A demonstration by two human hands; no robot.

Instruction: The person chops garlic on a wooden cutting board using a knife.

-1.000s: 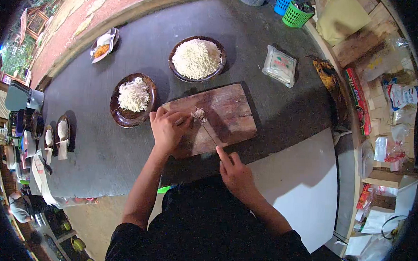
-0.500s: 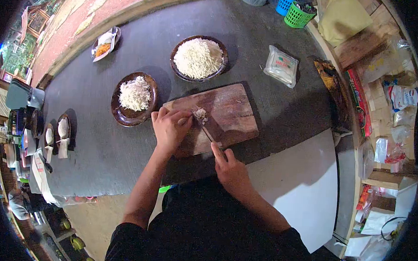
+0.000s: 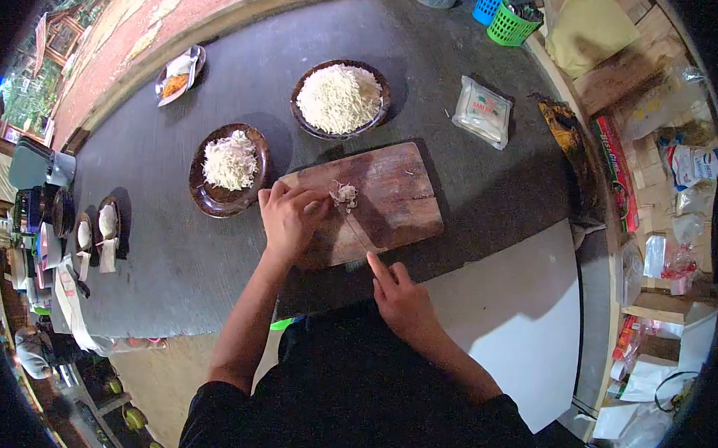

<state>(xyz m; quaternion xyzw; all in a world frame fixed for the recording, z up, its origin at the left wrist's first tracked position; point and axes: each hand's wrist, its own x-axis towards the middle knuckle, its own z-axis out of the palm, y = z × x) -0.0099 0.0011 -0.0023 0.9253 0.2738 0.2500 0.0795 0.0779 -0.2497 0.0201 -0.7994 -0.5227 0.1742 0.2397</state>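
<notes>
My right hand [image 3: 402,299] is closed round the handle of a knife [image 3: 361,234], its blade lying across the wooden cutting board [image 3: 409,178]. Beside the blade sits a small heap of pale chopped pieces [image 3: 345,194]. On the board's left part my left hand [image 3: 292,221] is bent, fingertips pressed down close to the heap; what lies under them is hidden. Left of the board stands a brown plate [image 3: 209,199] with pale shreds [image 3: 231,161]. Behind the board, a larger brown plate [image 3: 386,113] bears a tall mound of white shreds [image 3: 339,100].
A sealed plastic packet [image 3: 482,112] lies right of the plates. At the back left is a small plate with orange food [image 3: 173,85]. Green [image 3: 513,25] and blue baskets [image 3: 487,5] stand at the back right. Shelves with packages [image 3: 678,262] line the right side.
My right hand has drawn back slightly toward me with the knife, and more of the blade shows. My left hand stays almost where it was.
</notes>
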